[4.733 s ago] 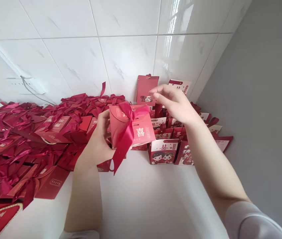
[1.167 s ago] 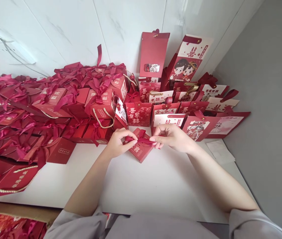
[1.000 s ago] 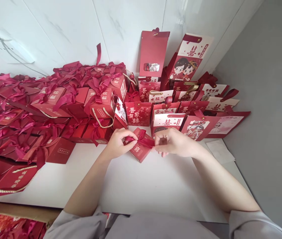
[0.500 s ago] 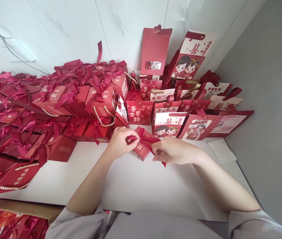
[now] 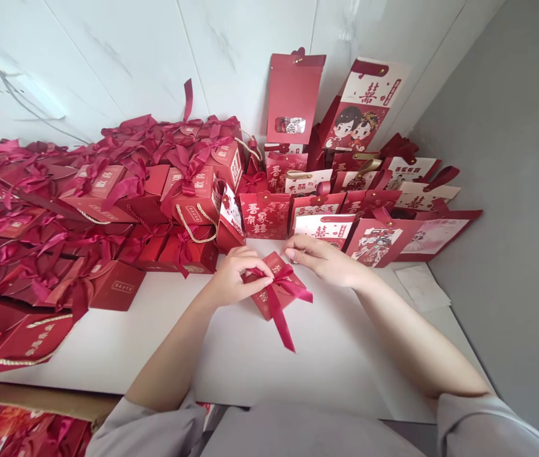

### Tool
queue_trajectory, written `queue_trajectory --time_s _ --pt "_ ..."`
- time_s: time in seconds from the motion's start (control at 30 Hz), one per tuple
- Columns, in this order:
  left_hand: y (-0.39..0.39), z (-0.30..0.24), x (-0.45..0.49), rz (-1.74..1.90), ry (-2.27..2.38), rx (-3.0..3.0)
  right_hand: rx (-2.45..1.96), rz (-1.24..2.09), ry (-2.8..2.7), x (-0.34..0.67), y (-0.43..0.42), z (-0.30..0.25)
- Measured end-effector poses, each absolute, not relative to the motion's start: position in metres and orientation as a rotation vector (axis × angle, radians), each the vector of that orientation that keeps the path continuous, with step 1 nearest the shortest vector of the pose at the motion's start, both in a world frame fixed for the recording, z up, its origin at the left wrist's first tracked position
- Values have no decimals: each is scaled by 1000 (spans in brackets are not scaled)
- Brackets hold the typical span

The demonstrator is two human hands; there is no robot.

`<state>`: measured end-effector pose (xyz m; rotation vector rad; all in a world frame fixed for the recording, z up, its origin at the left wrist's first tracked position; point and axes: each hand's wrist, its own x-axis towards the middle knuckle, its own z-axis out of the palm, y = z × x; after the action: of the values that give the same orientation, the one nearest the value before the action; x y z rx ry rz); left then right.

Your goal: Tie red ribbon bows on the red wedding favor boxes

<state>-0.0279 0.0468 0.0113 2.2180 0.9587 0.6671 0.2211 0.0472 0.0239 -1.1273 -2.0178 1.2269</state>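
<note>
A small red gift box (image 5: 262,303) with gold lettering lies on the white table. Across its top runs a dark red ribbon (image 5: 280,317) tied in a bow, one long tail hanging over the front onto the table. My left hand (image 5: 240,276) is closed at the box's left side, thumb and forefinger pinching the bow's left part. Just off the box's upper right, my right hand (image 5: 324,259) has its fingers stretched out with nothing between them. It lies in front of a white and red paper box (image 5: 325,227) and hides that box's lower part.
Stacked red boxes (image 5: 119,285) with ribbons and rope handles fill the left side. Printed red and white boxes (image 5: 378,241) stand at the back right. White paper (image 5: 422,287) lies by the right wall. An open carton (image 5: 35,397) of red items is at lower left.
My right hand has let go of the ribbon and moved up and away from it. The box has turned slightly, and the bow's tail now hangs down in front.
</note>
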Motion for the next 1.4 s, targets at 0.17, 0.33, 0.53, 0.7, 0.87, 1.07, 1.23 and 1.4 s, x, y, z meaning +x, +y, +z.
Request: queue_trajectory --time_s 0.17,0.33,0.53,0.7,0.87,1.07,1.23,1.4 --pt "46 13 -27 621 941 2225 -1063 1391 -2017 216 48 18" --pt "42 16 -24 625 982 2295 -1025 1478 -2017 217 46 21" --pt "39 18 -22 678 966 2341 -1100 1483 -1999 222 45 26" --pt "38 18 -23 674 979 2330 -1115 1535 -2036 222 45 29" --pt "35 18 -21 670 983 2316 -1270 1447 -1963 222 42 27" --pt "34 18 -18 672 980 2271 -1253 1413 -2040 221 42 28" --pt "33 18 -18 680 939 2254 -1169 1490 -2016 222 43 31" --pt "33 15 -17 692 919 2222 -1159 1519 -1997 226 40 35"
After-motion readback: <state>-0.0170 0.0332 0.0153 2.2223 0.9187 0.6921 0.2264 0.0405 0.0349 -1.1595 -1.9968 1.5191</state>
